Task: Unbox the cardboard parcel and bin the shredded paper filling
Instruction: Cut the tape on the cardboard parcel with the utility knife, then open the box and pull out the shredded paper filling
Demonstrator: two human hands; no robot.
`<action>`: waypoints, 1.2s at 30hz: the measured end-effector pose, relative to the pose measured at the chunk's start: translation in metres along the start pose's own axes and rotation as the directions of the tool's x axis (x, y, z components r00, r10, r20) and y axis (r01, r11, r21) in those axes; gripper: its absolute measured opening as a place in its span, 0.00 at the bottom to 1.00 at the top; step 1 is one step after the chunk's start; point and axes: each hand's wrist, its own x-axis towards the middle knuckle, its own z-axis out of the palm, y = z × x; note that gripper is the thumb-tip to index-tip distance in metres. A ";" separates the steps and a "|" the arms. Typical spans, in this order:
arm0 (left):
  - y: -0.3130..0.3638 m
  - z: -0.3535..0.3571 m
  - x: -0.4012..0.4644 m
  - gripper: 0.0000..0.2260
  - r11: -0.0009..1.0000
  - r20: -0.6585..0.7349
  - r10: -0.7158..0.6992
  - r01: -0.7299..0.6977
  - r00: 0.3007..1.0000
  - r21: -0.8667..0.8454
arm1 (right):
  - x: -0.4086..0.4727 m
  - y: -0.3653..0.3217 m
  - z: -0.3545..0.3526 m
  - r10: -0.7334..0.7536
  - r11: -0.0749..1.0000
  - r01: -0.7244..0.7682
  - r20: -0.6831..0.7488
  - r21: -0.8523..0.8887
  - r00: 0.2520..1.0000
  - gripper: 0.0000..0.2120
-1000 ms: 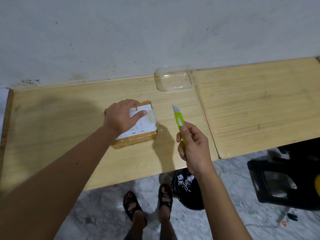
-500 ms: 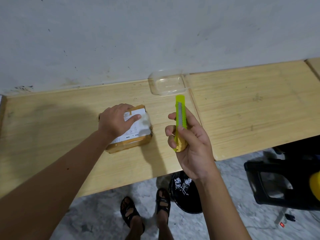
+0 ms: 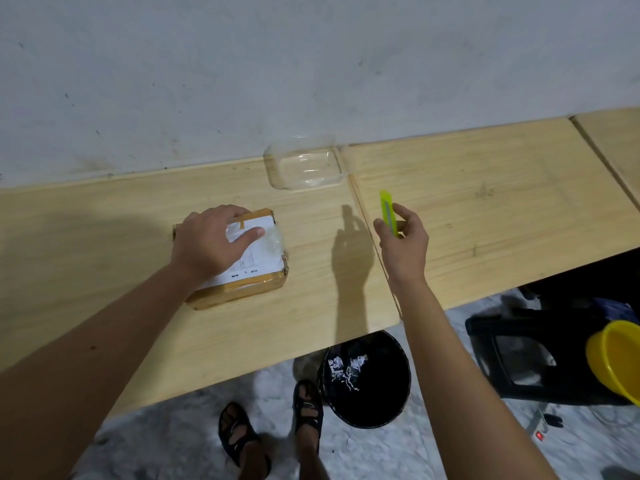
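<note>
A small brown cardboard parcel (image 3: 254, 271) with a white label and clear tape lies on the wooden table (image 3: 104, 271). My left hand (image 3: 211, 245) rests flat on its top, thumb across the label. My right hand (image 3: 405, 244) is to the right of the parcel, over the seam between two tabletops, and holds a lime-green utility knife (image 3: 388, 211) pointing away from me. No blade shows past its tip. A black bin (image 3: 367, 379) stands on the floor under the table's front edge, with bits of shredded white paper (image 3: 346, 370) inside.
A clear plastic container (image 3: 304, 164) sits at the back of the table by the wall. A second tabletop (image 3: 502, 202) adjoins on the right. On the floor are a black stool (image 3: 519, 358), a yellow bowl (image 3: 616, 358) and my sandalled feet (image 3: 273, 431).
My right hand has carried the green knife to the right, away from the parcel, and over the table seam. My left hand stays on the parcel.
</note>
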 end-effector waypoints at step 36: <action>-0.020 0.003 -0.028 0.36 1.000 -0.208 0.029 -0.030 0.978 0.001 | 0.022 0.001 0.070 -0.300 0.912 0.386 0.414 -0.142 0.860 0.22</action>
